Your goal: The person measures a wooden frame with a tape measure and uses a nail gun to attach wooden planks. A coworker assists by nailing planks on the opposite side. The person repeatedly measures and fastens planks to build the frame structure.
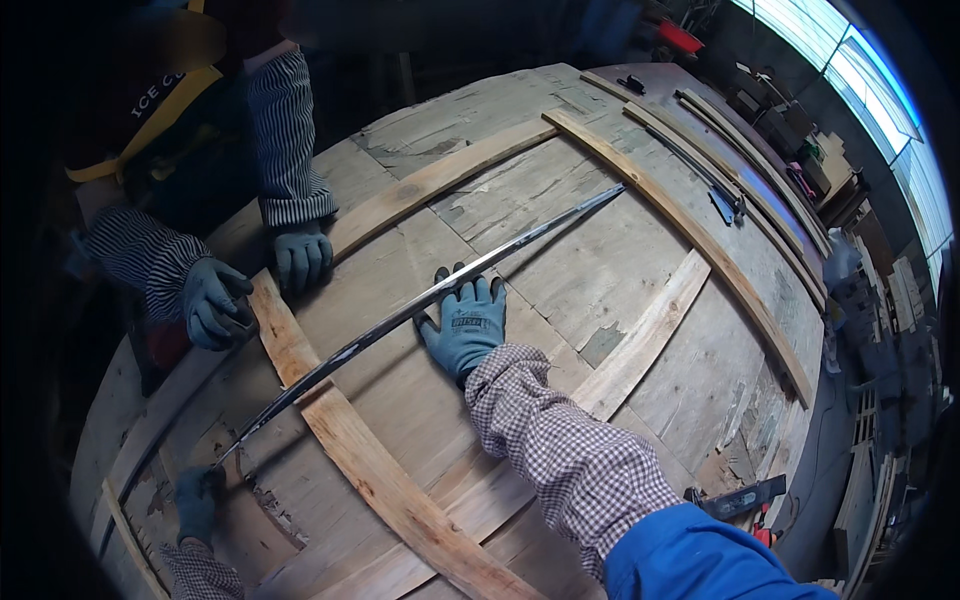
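A long thin metal bar (370, 335) runs slantwise over a frame of wooden slats. My right hand (465, 325), in a blue-grey glove, holds the bar near its middle; the fingers pass beneath it and the dark fingertips show beyond. At the lower left my left hand (198, 500), gloved and dim, is closed around the bar's near end. The bar crosses above the left slat (365, 465), and its far end reaches the far-right slat (690, 230). A middle slat (640, 350) lies partly under my right forearm.
Across the table (400, 240), a co-worker in striped sleeves has one gloved hand (302, 258) by a slat corner and the other (215, 303) near the left slat's end. Loose strips (740, 170) and a blue-bladed tool (722, 205) lie far right; a black tool (742, 497) sits near right.
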The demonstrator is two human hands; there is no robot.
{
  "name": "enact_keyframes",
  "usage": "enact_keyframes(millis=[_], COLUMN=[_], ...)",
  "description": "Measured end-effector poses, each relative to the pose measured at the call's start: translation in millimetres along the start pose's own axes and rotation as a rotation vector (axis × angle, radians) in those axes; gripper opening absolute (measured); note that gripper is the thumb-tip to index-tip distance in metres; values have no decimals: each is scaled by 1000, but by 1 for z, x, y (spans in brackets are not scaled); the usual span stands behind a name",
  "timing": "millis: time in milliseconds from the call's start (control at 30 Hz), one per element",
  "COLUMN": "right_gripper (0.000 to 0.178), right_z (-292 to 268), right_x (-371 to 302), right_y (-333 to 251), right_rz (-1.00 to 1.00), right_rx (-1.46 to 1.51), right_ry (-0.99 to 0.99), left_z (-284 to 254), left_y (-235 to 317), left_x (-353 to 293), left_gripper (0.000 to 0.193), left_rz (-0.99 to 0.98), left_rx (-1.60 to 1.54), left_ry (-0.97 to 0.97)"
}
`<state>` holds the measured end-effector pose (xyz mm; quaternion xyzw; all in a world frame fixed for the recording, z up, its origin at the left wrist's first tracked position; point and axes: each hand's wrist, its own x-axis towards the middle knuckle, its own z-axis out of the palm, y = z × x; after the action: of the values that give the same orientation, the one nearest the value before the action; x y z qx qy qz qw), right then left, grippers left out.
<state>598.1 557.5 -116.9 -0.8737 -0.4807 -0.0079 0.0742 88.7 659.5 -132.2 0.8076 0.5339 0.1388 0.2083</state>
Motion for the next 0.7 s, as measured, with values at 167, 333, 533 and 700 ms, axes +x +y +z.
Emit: enact_keyframes(millis=[167, 333, 533, 700], right_gripper=[71, 64, 62, 65], right_z=[-8, -2, 9, -10], right_x=[2, 3, 6, 2], right_y=[0, -1, 17, 89], right_rz=[-1, -20, -89, -387], right_rx=[-79, 28, 178, 165], right_ry=[-165, -114, -69, -366], left_z=[-28, -61, -58, -40], left_y=[34, 128, 263, 351], left_x=[-34, -90, -277, -410], left_gripper=[21, 17, 27, 28], left_rz=[-328, -460, 428, -1118], left_rx=[-171, -284, -97, -1250], left_ry=[-166, -409, -274, -998])
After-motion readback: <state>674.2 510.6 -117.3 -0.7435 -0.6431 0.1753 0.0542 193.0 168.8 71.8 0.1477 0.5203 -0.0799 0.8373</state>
